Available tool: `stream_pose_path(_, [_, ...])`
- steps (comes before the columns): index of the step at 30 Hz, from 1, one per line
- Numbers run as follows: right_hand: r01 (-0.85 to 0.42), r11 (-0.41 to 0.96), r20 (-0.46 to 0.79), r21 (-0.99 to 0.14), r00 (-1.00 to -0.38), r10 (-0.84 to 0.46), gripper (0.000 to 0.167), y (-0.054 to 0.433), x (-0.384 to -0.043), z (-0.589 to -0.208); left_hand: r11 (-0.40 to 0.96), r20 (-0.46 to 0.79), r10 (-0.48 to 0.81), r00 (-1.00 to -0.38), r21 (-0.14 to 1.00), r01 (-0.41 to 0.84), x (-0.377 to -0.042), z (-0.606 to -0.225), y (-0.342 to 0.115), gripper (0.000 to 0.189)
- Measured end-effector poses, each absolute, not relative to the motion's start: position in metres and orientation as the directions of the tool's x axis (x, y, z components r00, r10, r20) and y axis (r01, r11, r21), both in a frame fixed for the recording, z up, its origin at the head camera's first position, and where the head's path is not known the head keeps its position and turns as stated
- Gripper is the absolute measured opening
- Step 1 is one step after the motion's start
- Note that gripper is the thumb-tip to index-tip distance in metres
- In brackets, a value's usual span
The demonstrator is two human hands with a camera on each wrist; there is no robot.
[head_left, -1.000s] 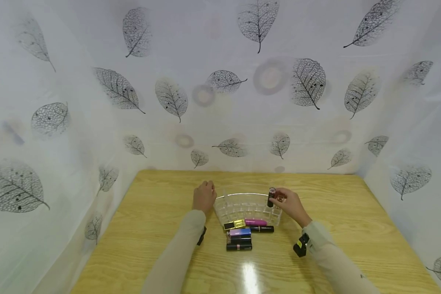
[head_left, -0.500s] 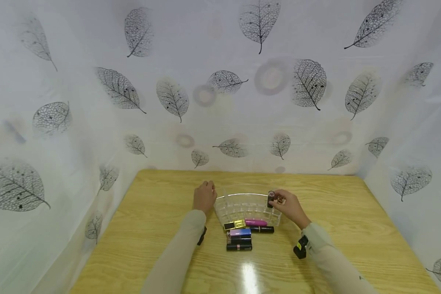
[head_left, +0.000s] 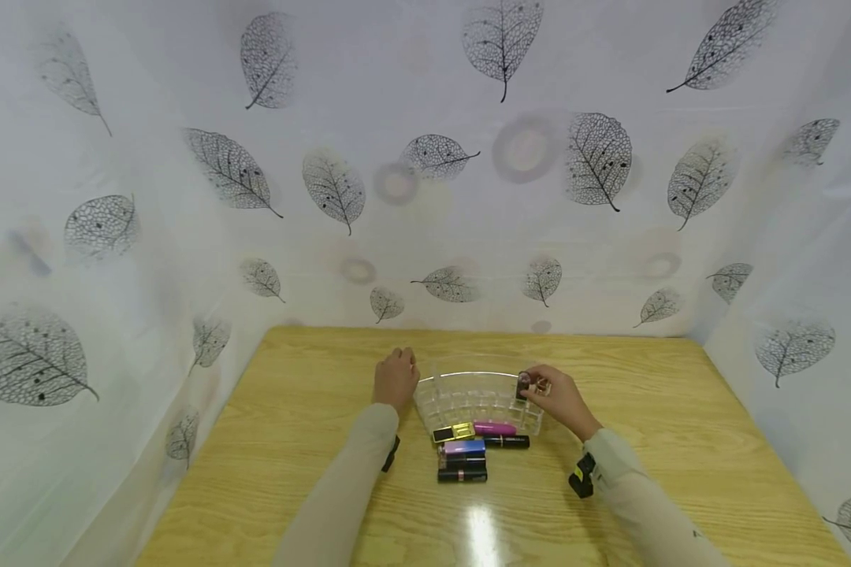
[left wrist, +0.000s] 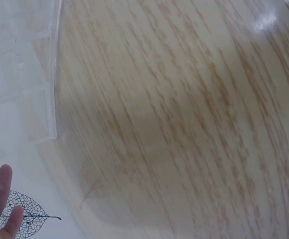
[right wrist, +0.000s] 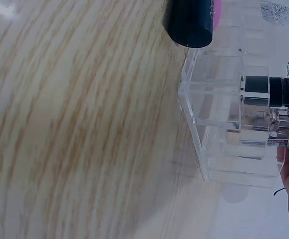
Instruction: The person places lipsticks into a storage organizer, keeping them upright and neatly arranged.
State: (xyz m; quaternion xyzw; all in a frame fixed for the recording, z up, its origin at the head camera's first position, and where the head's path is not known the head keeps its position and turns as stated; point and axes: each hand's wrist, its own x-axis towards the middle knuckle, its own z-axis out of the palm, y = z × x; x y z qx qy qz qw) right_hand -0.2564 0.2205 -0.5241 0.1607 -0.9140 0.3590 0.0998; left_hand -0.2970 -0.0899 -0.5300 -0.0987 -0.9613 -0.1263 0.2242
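Note:
A fan-shaped clear plastic organizer (head_left: pixel 461 403) with many small compartments sits on the table. At its right end my right hand (head_left: pixel 562 402) pinches a black lipstick tube (head_left: pixel 522 386) between thumb and fingers. In the right wrist view, that black tube (right wrist: pixel 279 91) stands with its lower part inside a compartment. Beside it in the organizer is a clear and rose-gold lipstick (right wrist: pixel 283 122), partly overlapped by the hand. My left hand (head_left: pixel 395 382) rests at the organizer's left end, its fingers (left wrist: pixel 4 186) loosely bent by the clear wall.
In front of the organizer lie a gold tube (head_left: pixel 454 432), a magenta tube (head_left: pixel 495 428), a black tube with a gold ring (head_left: pixel 507 442), a blue-purple tube (head_left: pixel 464 447) and two black tubes (head_left: pixel 462 476). A leaf-printed curtain (head_left: pixel 326 276) surrounds the wooden table (head_left: pixel 276 441).
The black lipstick tube in my right hand has gone down a little into the organizer's right end. My left hand and the tubes on the table have stayed put.

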Motion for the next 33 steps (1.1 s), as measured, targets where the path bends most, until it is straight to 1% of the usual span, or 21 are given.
stream_pose_path(8, [-0.394,0.680,0.313,-0.618,-0.917,-0.246,0.028,0.222,-0.256,-0.521,0.943,0.451,0.127,-0.884,0.221,0.248,-0.297,-0.528,-0.088,0.007])
stream_pose_path(13, [-0.387,0.688,0.310,-0.614,-0.920,-0.241,0.028,0.224,-0.255,-0.520,0.943,0.445,0.128,-0.886,0.222,0.247,-0.296,-0.529,-0.088,0.007])
stream_pose_path(17, [-0.362,0.678,0.297,-0.640,-0.930,-0.217,0.030,0.227,-0.253,-0.519,0.944,0.440,0.127,-0.889,0.222,0.244,-0.296,-0.530,-0.088,0.007])
stream_pose_path(21, [-0.346,0.654,0.298,-0.673,-0.936,-0.188,0.033,0.229,-0.253,-0.516,0.944,0.458,0.128,-0.879,0.215,0.250,-0.297,-0.533,-0.088,0.008])
stream_pose_path(27, [-0.359,0.629,0.356,-0.689,-0.924,-0.137,0.035,0.231,-0.248,-0.504,0.946,0.498,0.126,-0.858,0.200,0.255,-0.300,-0.537,-0.089,0.009])
stream_pose_path(33, [-0.374,0.651,0.417,-0.660,-0.904,-0.097,0.033,0.235,-0.236,-0.492,0.946,0.530,0.115,-0.840,0.201,0.256,-0.300,-0.536,-0.089,0.009])
